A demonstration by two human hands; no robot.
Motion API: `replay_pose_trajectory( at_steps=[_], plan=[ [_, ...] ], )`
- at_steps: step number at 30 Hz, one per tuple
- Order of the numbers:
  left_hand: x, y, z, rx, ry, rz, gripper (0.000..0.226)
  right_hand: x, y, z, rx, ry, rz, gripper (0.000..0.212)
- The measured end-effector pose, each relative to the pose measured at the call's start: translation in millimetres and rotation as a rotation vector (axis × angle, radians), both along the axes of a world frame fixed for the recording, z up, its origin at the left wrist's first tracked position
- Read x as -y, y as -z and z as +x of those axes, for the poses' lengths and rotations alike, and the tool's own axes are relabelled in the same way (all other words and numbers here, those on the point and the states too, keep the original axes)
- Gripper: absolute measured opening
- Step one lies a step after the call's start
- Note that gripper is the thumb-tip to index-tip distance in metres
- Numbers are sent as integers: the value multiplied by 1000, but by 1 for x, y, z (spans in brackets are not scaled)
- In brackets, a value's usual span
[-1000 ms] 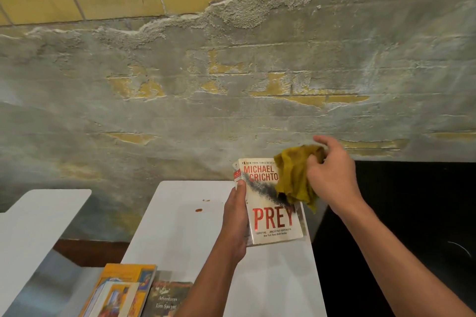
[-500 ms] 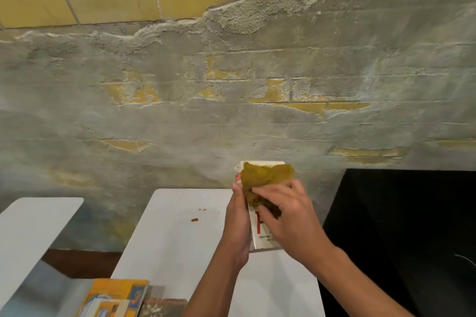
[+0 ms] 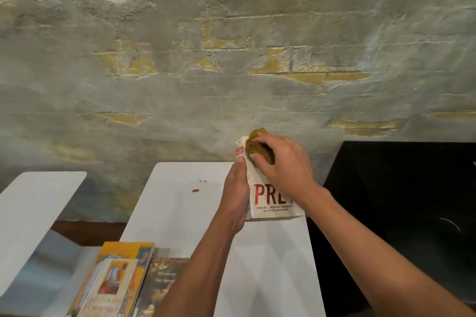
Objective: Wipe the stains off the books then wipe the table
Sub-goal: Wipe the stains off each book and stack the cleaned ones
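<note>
Books: three; cloth: one; hands: two.

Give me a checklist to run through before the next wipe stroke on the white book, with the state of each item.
1. Left hand grips the white book at its left edge: ok.
2. Right hand presses the yellow cloth on the cover's upper part: ok.
3. Stain gone from under the cloth: cannot tell, hand and cloth cover it.
4. Lower cover, around the red title, free of marks: ok.
5. Table wiped: not ok, brown spots lie left of the book.
6. Other books at the near edge wiped: cannot tell.
</note>
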State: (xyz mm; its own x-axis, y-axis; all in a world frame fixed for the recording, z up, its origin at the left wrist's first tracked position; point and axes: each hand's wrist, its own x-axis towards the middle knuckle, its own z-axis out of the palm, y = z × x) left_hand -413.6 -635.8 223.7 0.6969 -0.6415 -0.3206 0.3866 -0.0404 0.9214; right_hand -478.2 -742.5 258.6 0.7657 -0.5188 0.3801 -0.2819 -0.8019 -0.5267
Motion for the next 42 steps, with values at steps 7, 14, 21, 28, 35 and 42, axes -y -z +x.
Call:
replay_pose_trajectory(
  at_steps=[7,14,21,28,35,42],
  plan=[
    [-4,-2,9,-13,9,4,48,-13,17,-8,-33,-126,175,46],
    [-5,3,8,24,97,43,53,8,4,0,36,-160,297,35],
    [-1,-4,13,-110,50,-64,76,-5,1,-3,25,-245,372,24],
    [-7,-1,18,-381,-26,-250,109,-28,11,-33,-89,-353,409,26],
    [-6,3,16,-357,-3,-198,108,-21,14,-43,-129,-408,459,25],
    [4,-11,11,-171,-43,29,86,9,-4,-3,9,-198,458,18]
  ],
)
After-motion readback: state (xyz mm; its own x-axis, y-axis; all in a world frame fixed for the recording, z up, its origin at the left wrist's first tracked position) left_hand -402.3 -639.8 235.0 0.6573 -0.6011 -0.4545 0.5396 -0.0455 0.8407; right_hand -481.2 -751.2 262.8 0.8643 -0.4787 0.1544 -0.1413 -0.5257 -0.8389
